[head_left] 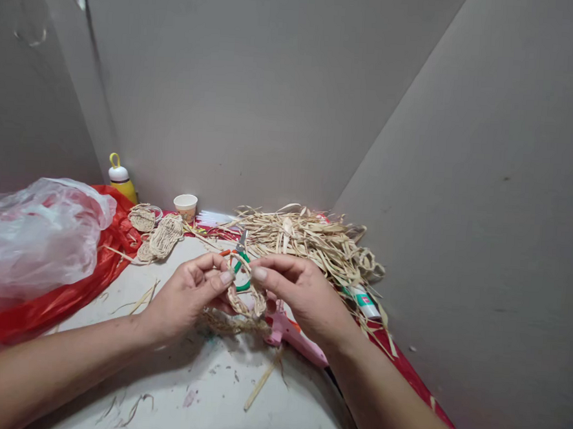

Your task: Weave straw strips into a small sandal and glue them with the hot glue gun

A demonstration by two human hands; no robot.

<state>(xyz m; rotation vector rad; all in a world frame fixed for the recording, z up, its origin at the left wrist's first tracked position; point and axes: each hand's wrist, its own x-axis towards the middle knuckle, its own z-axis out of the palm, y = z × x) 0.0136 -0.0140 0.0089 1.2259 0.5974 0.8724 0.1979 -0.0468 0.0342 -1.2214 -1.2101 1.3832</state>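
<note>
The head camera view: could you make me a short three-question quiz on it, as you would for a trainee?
1. True or false: the left hand and the right hand both touch the woven loop.
2. Where does the paper cup stand?
A) On top of the plastic bag
B) Between the yellow bottle and the heap of dry strips
C) Inside the woven loop
3. Fill in: the pink tool lies nearer the ____ hand.

Key: 1 true; 2 B; 3 right.
</note>
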